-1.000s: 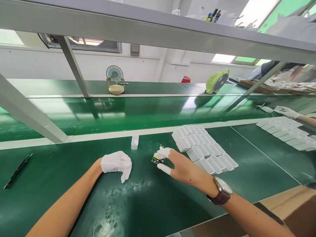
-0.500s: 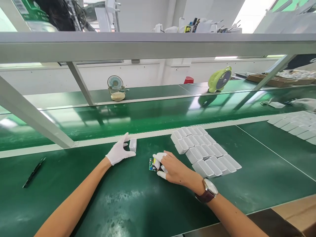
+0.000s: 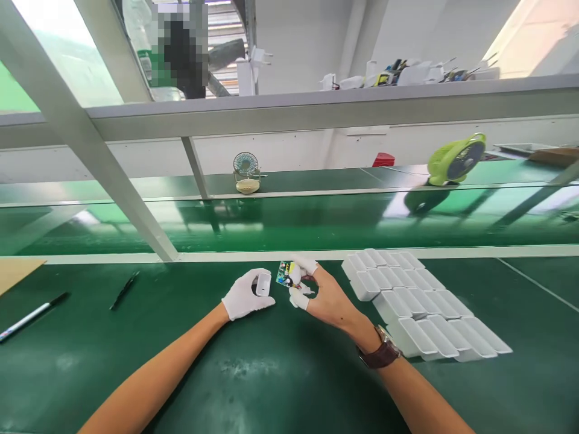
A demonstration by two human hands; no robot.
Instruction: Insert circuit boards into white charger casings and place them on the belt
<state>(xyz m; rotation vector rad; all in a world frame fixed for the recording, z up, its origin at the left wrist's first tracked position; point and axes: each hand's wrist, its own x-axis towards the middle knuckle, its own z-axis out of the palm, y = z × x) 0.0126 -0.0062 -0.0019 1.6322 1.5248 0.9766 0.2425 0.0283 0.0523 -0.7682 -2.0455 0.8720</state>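
Note:
My left hand (image 3: 246, 295), in a white glove, has its fingers wrapped round a small white plastic case (image 3: 263, 284) whose open side faces me. Just to the right, my right hand (image 3: 312, 286), with white covers on its fingertips, pinches a small circuit board (image 3: 286, 274) with green, yellow and white parts. The board is close to the case but apart from it. Rows of white cases (image 3: 420, 301) lie on the green table (image 3: 253, 386) to the right of my right hand.
A black pen-like tool (image 3: 123, 290) and a white marker (image 3: 31, 319) lie at the left. A slanted metal post (image 3: 122, 187) stands behind my left hand. Farther back are a small round fan (image 3: 246, 166), a red object (image 3: 383, 160) and a green fan (image 3: 456, 160).
My left hand has closed round the white case. My right hand has raised the circuit board from the table area and brought it near the case. The head view has turned left.

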